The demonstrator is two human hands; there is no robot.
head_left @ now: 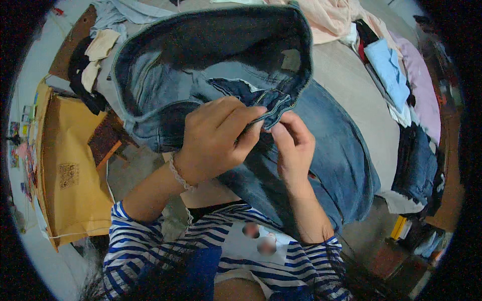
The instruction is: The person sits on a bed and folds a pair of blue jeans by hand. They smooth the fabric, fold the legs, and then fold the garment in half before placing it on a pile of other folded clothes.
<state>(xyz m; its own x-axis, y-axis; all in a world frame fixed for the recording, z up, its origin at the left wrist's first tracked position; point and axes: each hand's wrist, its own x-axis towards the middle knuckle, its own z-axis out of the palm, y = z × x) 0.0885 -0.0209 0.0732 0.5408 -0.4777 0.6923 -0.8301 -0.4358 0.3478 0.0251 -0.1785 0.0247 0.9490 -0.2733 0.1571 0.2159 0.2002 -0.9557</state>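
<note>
A pair of blue denim jeans [327, 139] lies across my lap and the bed before me, its waistband spread wide so that the dark inside shows. Between finger and thumb, my left hand [222, 131] pinches the stitched fly edge at the waistband. Close beside it, my right hand [295, 145] grips the lower corner of that same edge. The fingertips of both hands nearly meet there. A pale patch [291, 60] sits inside the back of the waist. My left hand covers part of the front waistband.
The beige bed sheet [350, 94] stretches beyond the jeans. Folded clothes, including a light blue garment [388, 69] and dark jeans [416, 165], line the right edge. At left stand a yellow-brown paper bag [75, 131] and a small wooden stool [107, 139]. Peach fabric [331, 19] lies at the back.
</note>
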